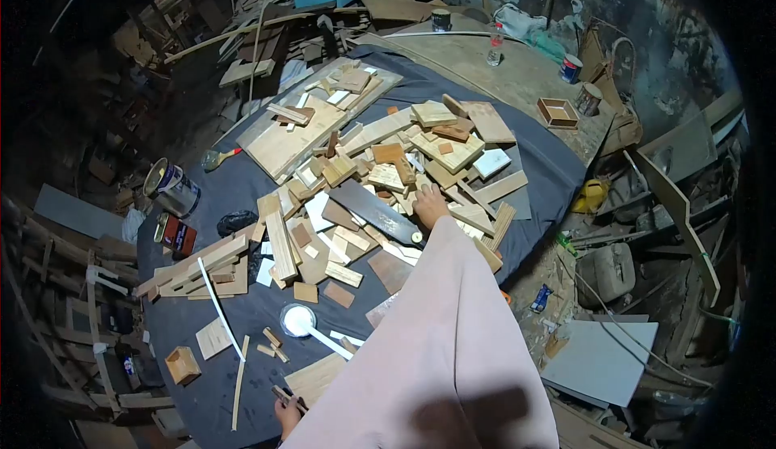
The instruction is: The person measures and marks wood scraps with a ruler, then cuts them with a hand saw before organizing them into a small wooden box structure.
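Note:
My right hand (431, 206) reaches into a pile of wood offcuts (386, 176), its partly visible fingers spread and touching the pieces. Just left of it lies a handsaw (374, 211) with a dark, broad blade; my sleeve is close to its handle end. Low in the view, my left hand (288, 415) is closed around small thin wooden strips (283, 395), partly cut off by my pink garment. A flat light board (317, 379) lies beside that hand. Nearby are a round tub of white stuff (297, 320) and a white stick (331, 344) reaching from it.
A dark cloth (267, 320) covers the table. At left stand a large paint can (171, 188), a red-brown tin (174, 235) and a brush (220, 158). A small wooden box (183, 366) sits lower left. Farther back are a bottle (495, 47) and an open box (558, 113).

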